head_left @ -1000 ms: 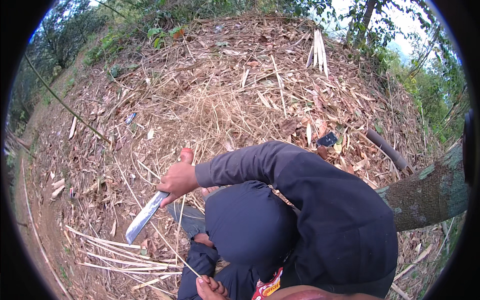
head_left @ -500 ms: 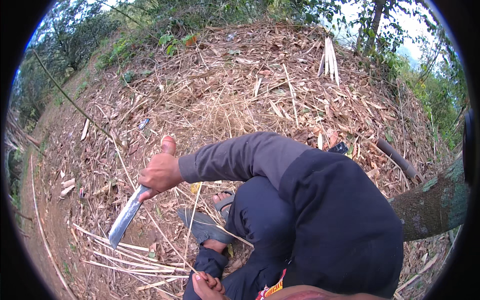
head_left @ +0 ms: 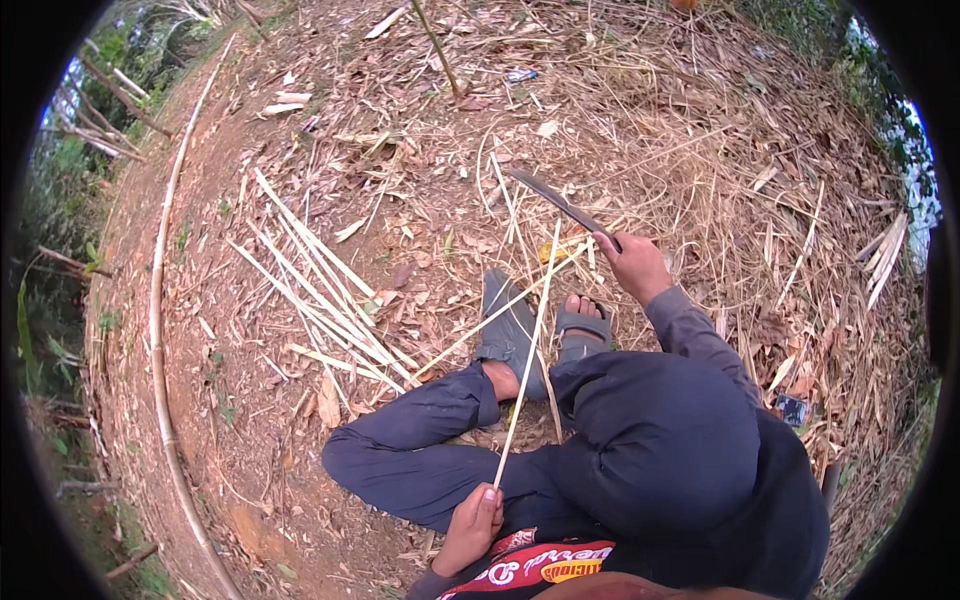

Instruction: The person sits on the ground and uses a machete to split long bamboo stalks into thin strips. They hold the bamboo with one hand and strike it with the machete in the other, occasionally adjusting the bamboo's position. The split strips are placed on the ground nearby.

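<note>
I sit on leaf-strewn ground with my legs folded, grey sandals [head_left: 515,330] on my feet. My right hand [head_left: 635,265] is shut on the handle of a long dark knife [head_left: 555,200], whose blade points up and to the left above the ground. My left hand [head_left: 470,525] sits near my lap and pinches the lower end of a thin pale bamboo strip [head_left: 530,340]. The strip runs up over my legs and sandals, and its far end lies just left of the knife hand. A second strip [head_left: 500,315] crosses it on the ground.
A loose pile of split bamboo strips [head_left: 320,290] lies to my left. A long bamboo pole [head_left: 155,330] curves along the far left. More pale strips [head_left: 885,250] lie at the right, and a small dark object [head_left: 795,408] sits by my right side. Dry straw covers the ground.
The view has swung round. The knife hand, earlier out to the picture's left with the blade pointing down, now sits ahead of my feet, blade up. My left hand now holds a strip.
</note>
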`<control>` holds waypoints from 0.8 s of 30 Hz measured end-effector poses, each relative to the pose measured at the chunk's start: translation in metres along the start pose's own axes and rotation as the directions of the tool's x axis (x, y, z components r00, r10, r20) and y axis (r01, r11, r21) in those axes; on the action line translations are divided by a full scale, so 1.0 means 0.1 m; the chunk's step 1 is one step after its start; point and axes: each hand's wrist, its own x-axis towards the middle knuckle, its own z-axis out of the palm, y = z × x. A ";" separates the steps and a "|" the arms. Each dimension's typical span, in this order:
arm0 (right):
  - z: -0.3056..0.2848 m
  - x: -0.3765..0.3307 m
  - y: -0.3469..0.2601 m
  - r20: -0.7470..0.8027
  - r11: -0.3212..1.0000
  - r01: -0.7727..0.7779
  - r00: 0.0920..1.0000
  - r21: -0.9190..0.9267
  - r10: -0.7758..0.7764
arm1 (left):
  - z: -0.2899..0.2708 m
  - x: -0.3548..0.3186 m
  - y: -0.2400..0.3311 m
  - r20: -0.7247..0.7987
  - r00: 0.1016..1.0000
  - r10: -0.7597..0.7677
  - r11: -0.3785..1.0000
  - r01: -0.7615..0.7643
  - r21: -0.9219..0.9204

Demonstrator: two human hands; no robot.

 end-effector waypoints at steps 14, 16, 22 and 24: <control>0.08 1.15 0.38 -0.188 0.982 -0.184 0.964 0.030 0.187 | -0.07 -0.47 -0.59 -0.033 0.954 0.298 0.943 -0.288 0.164; 0.00 1.17 0.23 -0.119 0.934 -0.224 0.957 0.280 0.265 | -0.09 -0.28 -0.58 -0.126 0.956 0.267 0.964 -0.265 0.030; -0.54 0.62 -1.84 0.661 0.300 -0.628 0.750 0.718 -0.010 | -0.17 0.46 0.37 -0.295 0.651 0.699 0.713 -0.600 0.364; -0.70 0.49 -2.28 0.734 0.328 -0.672 0.668 0.664 -0.120 | -0.16 0.75 0.54 -0.244 0.553 0.796 0.602 -0.684 0.412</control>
